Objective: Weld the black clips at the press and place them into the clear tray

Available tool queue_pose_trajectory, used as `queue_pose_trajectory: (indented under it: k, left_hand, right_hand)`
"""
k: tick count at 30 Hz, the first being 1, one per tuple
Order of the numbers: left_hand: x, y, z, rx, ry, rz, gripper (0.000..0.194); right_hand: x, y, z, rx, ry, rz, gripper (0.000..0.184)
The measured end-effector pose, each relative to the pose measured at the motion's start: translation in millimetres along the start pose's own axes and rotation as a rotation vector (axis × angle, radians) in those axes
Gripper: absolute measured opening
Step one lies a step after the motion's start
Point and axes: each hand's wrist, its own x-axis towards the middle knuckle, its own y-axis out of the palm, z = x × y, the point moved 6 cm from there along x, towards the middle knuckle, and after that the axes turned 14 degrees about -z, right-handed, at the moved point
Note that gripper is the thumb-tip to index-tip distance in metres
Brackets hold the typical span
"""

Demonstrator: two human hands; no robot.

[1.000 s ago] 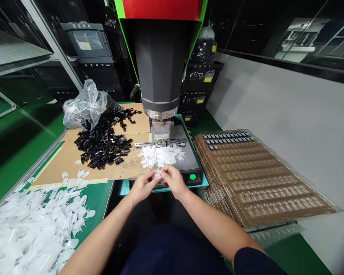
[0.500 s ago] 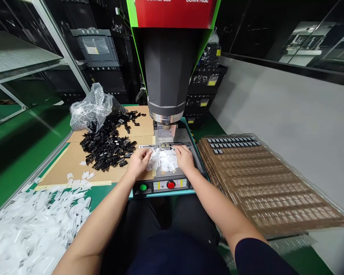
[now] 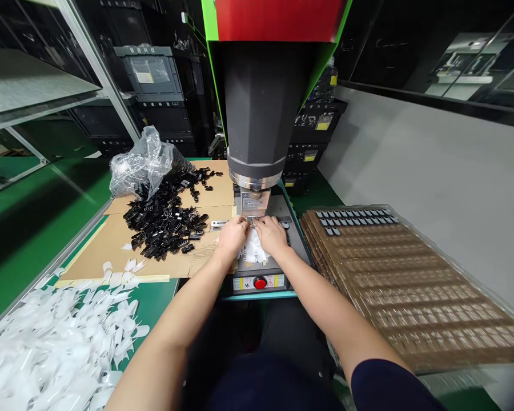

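My left hand (image 3: 233,235) and my right hand (image 3: 271,234) meet at a small metal fixture (image 3: 252,218) on the press base, directly beneath the press head (image 3: 257,125). Both have fingertips drawn together at the fixture; whatever lies between them is too small and covered to make out. Just below the fingers, a heap of thin white plastic pieces (image 3: 253,251) rests on the base, partly hidden by the hands. A clear plate with printed writing (image 3: 255,202) stands behind the fixture.
Left of the press, black plastic parts (image 3: 167,222) lie on cardboard beside a clear plastic bag (image 3: 143,162). A large pile of white pieces (image 3: 47,348) covers the near left. Stacked clear trays (image 3: 411,279), the top one partly filled, stand right. A red button (image 3: 260,282) fronts the base.
Both hands have moved inward from either side of the white heap and now come together at the fixture. The view has shifted slightly, and my left arm now covers the green button.
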Motion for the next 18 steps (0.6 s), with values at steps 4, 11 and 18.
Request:
queue_pose_trajectory:
  k: [4,11,18]
  left_hand:
    - [-4,-1.9,-9,0.152,0.045,0.048,0.039]
    - [-4,-4.6,-21,0.237,0.053,0.108,0.051]
    - [-5,1.7,-11,0.249,0.016,0.187,0.062]
  right_hand:
    - [-3,-3,7,0.012,-0.057,0.034,0.046]
    - [0,3,1,0.075,-0.029,0.103,0.050]
    - [-30,-29,-55,0.234,0.157,-0.209,0.039]
